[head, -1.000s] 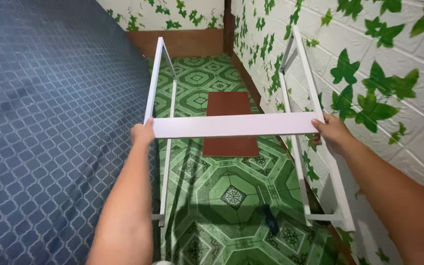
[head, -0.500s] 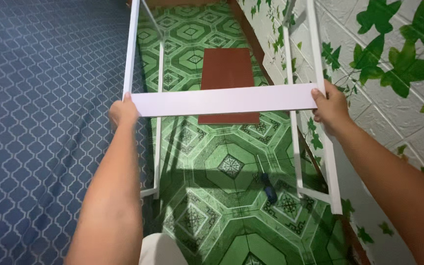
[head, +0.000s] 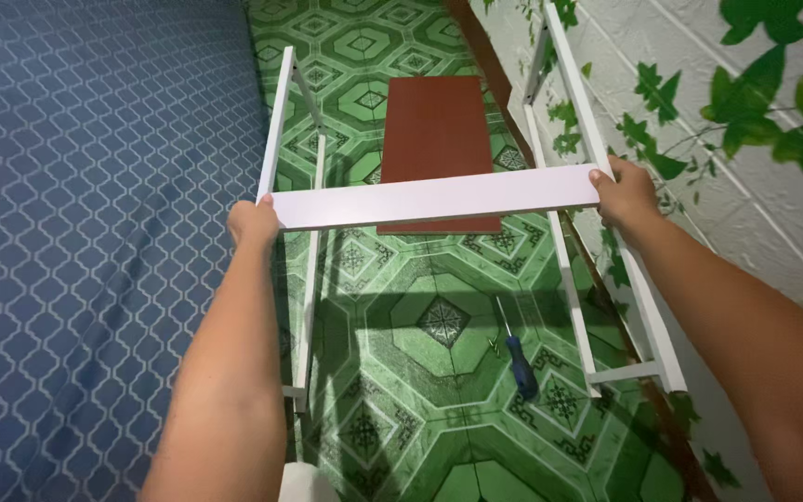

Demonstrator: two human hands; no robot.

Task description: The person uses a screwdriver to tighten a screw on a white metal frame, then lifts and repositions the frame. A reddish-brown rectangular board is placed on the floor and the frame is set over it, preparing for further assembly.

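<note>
A long white board (head: 434, 197) lies level between two white ladder-like frames. My left hand (head: 253, 223) grips its left end beside the left frame (head: 276, 139). My right hand (head: 623, 193) grips its right end against the right frame (head: 606, 177), which leans on the wall. Below the board, a reddish-brown panel (head: 439, 130) lies flat on the green patterned floor.
A blue-handled screwdriver (head: 518, 358) lies on the floor tiles near the right frame's foot. A bed with a blue patterned cover (head: 85, 204) fills the left side. A white brick wall with leaf decoration (head: 745, 121) runs along the right.
The view has tilted down and closer. Both hands keep hold of the white board between the frames; the screwdriver now shows plainly on the floor.
</note>
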